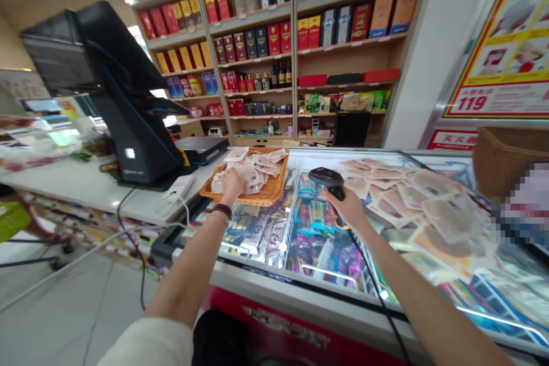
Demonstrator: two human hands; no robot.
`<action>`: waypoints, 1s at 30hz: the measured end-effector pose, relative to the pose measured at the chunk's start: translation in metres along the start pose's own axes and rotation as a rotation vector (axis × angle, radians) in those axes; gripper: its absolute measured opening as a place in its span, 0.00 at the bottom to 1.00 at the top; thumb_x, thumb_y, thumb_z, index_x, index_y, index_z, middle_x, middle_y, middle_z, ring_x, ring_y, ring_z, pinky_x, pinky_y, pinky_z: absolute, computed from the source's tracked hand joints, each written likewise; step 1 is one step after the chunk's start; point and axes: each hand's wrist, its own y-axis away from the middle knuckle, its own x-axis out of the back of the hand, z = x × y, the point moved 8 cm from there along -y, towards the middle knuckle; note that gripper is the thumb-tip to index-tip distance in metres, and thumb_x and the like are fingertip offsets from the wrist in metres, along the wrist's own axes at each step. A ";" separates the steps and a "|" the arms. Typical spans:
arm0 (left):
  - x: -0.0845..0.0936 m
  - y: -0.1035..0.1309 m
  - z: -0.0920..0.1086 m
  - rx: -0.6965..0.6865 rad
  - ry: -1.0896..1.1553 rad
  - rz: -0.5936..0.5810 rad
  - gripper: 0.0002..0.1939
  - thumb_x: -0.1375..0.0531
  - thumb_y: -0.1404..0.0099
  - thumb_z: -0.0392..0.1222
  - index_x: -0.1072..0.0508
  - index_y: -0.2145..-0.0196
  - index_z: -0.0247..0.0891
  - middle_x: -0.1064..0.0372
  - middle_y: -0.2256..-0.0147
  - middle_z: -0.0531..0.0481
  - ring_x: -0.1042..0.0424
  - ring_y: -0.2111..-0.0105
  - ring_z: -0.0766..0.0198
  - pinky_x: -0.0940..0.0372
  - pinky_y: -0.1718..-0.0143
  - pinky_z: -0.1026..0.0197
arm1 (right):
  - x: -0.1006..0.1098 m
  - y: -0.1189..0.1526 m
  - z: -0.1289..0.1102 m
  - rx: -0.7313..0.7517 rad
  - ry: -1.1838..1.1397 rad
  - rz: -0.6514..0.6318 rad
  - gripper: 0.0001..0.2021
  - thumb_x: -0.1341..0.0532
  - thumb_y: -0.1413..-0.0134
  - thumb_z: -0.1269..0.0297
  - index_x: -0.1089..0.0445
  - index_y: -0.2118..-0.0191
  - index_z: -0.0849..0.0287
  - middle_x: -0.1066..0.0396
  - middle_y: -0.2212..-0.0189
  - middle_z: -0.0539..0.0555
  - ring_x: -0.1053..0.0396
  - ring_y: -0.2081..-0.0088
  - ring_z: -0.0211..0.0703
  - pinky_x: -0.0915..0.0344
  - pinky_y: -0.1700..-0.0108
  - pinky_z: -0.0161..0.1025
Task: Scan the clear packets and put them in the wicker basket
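Observation:
My right hand (349, 206) is wrapped round the handle of a black barcode scanner (326, 178), holding it above the freezer's glass top, with its cord hanging down. My left hand (234, 183) reaches into an orange wicker basket (272, 191) and touches the pale flat packets (262, 164) heaped there. Its fingers are partly lost among the packets, so I cannot make out whether they grip one. To the right of the scanner, many similar packets (398, 191) lie spread in a loose pile on the glass.
A chest freezer (257, 274) with bagged ice treats under glass fills the front. At left a black till (137, 126) stands on a white counter (64, 180), a cable trailing below. Shelves of boxes (277, 40) line the back; a brown bag (506, 166) is at right.

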 end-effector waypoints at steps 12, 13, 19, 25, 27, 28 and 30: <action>-0.016 0.015 0.012 -0.004 0.141 -0.192 0.07 0.31 0.44 0.33 0.26 0.71 0.40 0.25 0.71 0.46 0.23 0.57 0.47 0.32 0.49 0.52 | -0.007 0.004 0.011 -0.040 -0.024 -0.014 0.24 0.35 0.53 0.34 0.32 0.69 0.51 0.34 0.86 0.47 0.33 0.83 0.46 0.38 0.77 0.40; -0.016 0.017 0.017 -0.027 0.126 -0.175 0.06 0.33 0.42 0.33 0.27 0.71 0.40 0.25 0.70 0.46 0.23 0.58 0.48 0.32 0.50 0.53 | -0.006 0.003 0.012 -0.043 -0.033 -0.008 0.23 0.34 0.53 0.35 0.32 0.68 0.52 0.34 0.86 0.47 0.33 0.83 0.46 0.38 0.77 0.40; -0.022 0.036 0.061 -0.057 0.323 -0.047 0.04 0.36 0.35 0.34 0.28 0.65 0.40 0.27 0.67 0.48 0.26 0.58 0.54 0.34 0.52 0.57 | 0.001 -0.002 0.026 -0.088 -0.170 0.040 0.22 0.33 0.55 0.38 0.33 0.70 0.52 0.31 0.80 0.47 0.36 0.85 0.41 0.40 0.82 0.39; -0.049 0.066 0.116 -0.129 0.684 -0.086 0.07 0.33 0.38 0.32 0.25 0.64 0.41 0.23 0.62 0.45 0.26 0.50 0.49 0.32 0.48 0.57 | 0.022 -0.003 0.041 -0.141 -0.276 0.112 0.23 0.30 0.55 0.38 0.34 0.72 0.52 0.29 0.79 0.49 0.36 0.85 0.40 0.38 0.83 0.40; -0.070 0.079 0.130 -0.151 0.769 -0.149 0.08 0.32 0.39 0.31 0.24 0.64 0.41 0.22 0.63 0.45 0.25 0.50 0.49 0.31 0.47 0.57 | 0.028 -0.002 0.044 -0.158 -0.308 0.134 0.24 0.29 0.55 0.39 0.34 0.72 0.53 0.30 0.80 0.49 0.36 0.84 0.41 0.37 0.83 0.40; -0.083 0.086 0.135 -0.147 0.811 -0.187 0.08 0.32 0.39 0.30 0.23 0.65 0.41 0.22 0.63 0.45 0.24 0.52 0.51 0.31 0.47 0.57 | 0.030 -0.001 0.044 -0.159 -0.319 0.145 0.24 0.28 0.55 0.38 0.34 0.73 0.53 0.31 0.80 0.49 0.35 0.84 0.41 0.37 0.83 0.39; -0.112 0.100 0.139 -0.099 0.907 -0.260 0.09 0.32 0.40 0.29 0.22 0.64 0.40 0.21 0.61 0.45 0.23 0.55 0.54 0.29 0.48 0.58 | 0.033 0.002 0.041 -0.146 -0.331 0.164 0.25 0.28 0.57 0.38 0.34 0.73 0.53 0.31 0.81 0.49 0.36 0.85 0.40 0.37 0.84 0.39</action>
